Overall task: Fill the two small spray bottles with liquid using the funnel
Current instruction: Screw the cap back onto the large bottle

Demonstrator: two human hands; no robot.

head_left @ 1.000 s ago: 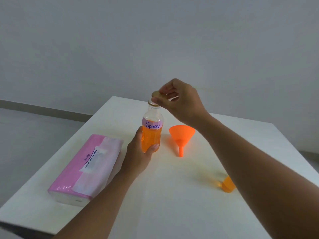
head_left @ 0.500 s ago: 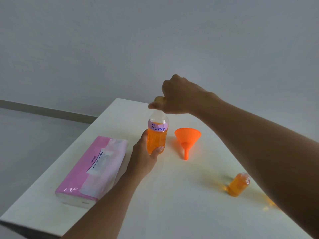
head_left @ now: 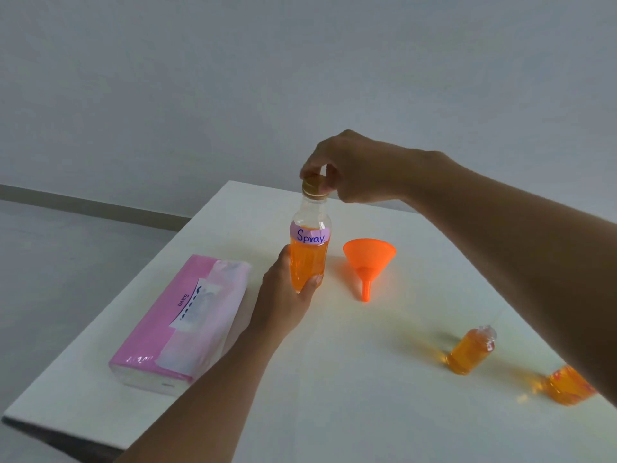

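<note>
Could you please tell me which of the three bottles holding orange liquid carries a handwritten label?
The tall bottle held in both hands: its purple band reads "Spray". The two small bottles show none.

Large bottle [head_left: 309,248] upright on table [head_left: 334,412], cap [head_left: 314,187] between right hand [head_left: 354,168] fingertips, left hand [head_left: 283,295] fingers around its base, funnel [head_left: 369,259] right of them, tissue pack [head_left: 182,320] left, two small bottles [head_left: 470,350] [head_left: 567,387] nearer, under right forearm.
</note>
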